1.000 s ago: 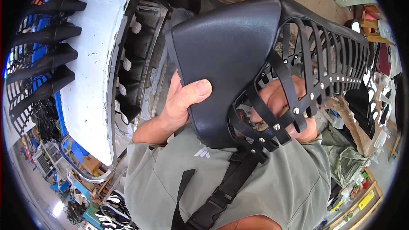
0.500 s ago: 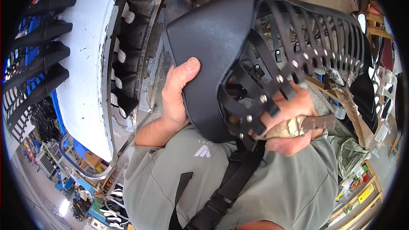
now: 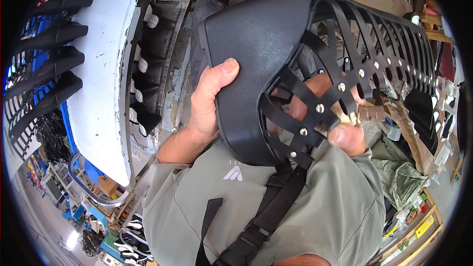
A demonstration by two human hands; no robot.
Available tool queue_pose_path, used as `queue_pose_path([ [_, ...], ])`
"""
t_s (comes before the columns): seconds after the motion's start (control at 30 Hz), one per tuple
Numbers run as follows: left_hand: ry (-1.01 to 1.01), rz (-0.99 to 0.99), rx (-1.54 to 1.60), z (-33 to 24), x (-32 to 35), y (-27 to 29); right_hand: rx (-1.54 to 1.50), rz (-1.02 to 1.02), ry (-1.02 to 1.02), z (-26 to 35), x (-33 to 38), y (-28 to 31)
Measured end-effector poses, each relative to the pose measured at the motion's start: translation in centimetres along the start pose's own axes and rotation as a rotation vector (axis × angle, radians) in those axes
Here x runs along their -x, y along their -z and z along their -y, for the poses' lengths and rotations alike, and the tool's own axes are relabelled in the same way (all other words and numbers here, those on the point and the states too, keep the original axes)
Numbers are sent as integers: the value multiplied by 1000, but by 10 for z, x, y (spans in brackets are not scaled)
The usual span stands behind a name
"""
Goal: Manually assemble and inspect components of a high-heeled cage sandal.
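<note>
The black leather-look upper (image 3: 256,49) fills the centre of the frame and runs on toward the right edge, held up in front of the person's grey-green shirt (image 3: 212,187). Its long axis lies roughly crosswise, sloping down a little toward the right: the smooth closed panel faces up and has its broad edge to the left, while the strap lattice (image 3: 341,87) stretches rightward in narrowing ribs. As far as the work can be judged, the straps are crossed and joined, with a row of silver rivets (image 3: 320,109) set along the crossings; short strap ends jut out at the lower centre, and whether anything there remains unfinished cannot be told. The left hand (image 3: 204,106) pinches the panel's left edge, thumb flat on the face, fingers behind it. The right hand (image 3: 349,137) is at the lattice, right of centre, with fingers seen through the straps and seemingly folded round a tan, brown-ended tool (image 3: 351,118), whose kind is unclear. A white board (image 3: 103,74) stands at the left of the frame, black pointed pieces (image 3: 59,64) reaching over it; a crumpled green sheet (image 3: 399,155) lies at the lower right.
</note>
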State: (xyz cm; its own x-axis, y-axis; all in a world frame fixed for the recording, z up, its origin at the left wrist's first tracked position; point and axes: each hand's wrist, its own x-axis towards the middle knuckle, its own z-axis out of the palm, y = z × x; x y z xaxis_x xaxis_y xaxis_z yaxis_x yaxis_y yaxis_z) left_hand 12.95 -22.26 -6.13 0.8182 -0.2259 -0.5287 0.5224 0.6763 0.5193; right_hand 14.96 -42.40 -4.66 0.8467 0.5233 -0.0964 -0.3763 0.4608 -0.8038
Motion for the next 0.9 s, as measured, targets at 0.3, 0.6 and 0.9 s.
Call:
queue_pose_path([
  [0.3,-59,-24,-109,-7,0,-5,232,299,266,7,-7,18],
  [0.6,-112,-16,-293,-9,8,-12,445,327,548,1,1,9],
  [0.9,-87,-3,-219,5,-6,8,787,164,593,-6,-11,21],
])
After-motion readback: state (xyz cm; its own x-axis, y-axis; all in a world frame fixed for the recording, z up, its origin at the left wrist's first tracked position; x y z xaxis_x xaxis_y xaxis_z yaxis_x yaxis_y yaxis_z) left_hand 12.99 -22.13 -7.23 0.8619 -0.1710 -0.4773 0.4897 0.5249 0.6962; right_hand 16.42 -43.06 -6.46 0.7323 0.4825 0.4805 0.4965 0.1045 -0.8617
